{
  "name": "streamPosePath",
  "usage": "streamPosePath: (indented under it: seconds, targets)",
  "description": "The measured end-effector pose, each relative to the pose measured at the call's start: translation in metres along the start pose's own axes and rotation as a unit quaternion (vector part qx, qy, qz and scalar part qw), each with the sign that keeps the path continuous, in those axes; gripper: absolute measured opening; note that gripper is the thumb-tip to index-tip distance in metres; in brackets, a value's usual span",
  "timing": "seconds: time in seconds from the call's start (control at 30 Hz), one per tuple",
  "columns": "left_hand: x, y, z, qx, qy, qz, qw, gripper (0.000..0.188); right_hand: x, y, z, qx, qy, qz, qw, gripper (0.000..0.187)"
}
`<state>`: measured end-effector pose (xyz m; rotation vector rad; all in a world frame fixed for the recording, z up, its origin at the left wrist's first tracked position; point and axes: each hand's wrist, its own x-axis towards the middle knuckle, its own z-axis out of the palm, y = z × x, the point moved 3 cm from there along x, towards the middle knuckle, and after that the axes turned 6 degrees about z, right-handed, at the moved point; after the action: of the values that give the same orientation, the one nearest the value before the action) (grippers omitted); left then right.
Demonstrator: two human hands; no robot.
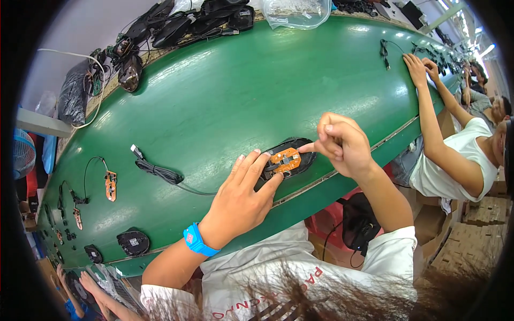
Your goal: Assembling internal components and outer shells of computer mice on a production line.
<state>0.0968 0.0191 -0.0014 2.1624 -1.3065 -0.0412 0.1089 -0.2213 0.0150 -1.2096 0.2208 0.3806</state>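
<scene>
A black computer mouse base [306, 163] lies near the belt's front edge with an orange circuit board [278, 158] seated inside it. My left hand [243, 192] grips the base from its left side, fingertips along the far rim and thumb at the near side of the board. From the right, my right hand [345, 143] touches the board's right end with an outstretched index finger. Its other fingers are curled, and no tool shows in them. A bundled black cable [158, 170] with a silver plug trails out from under my left hand.
On the green belt [241, 91], another orange board [111, 185] and black mouse shells [133, 242] lie at left. Dark mouse parts [182, 29] and a clear plastic tub [297, 13] line the far ledge. A co-worker's hands [420, 69] work at right.
</scene>
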Motion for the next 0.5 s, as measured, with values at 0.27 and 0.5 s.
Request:
streamPosePath:
  seconds: [0.27,0.5]
  targets:
    - [-0.001,0.0,0.001,-0.012,0.006,0.001,1.0,0.044,0.008,-0.009,0.013,-0.112,0.01,0.061,0.992,0.024]
    - [-0.001,0.001,0.003,-0.019,0.011,0.004,1.0,0.044,0.019,-0.009,0.011,-0.119,-0.026,0.129,0.984,0.025]
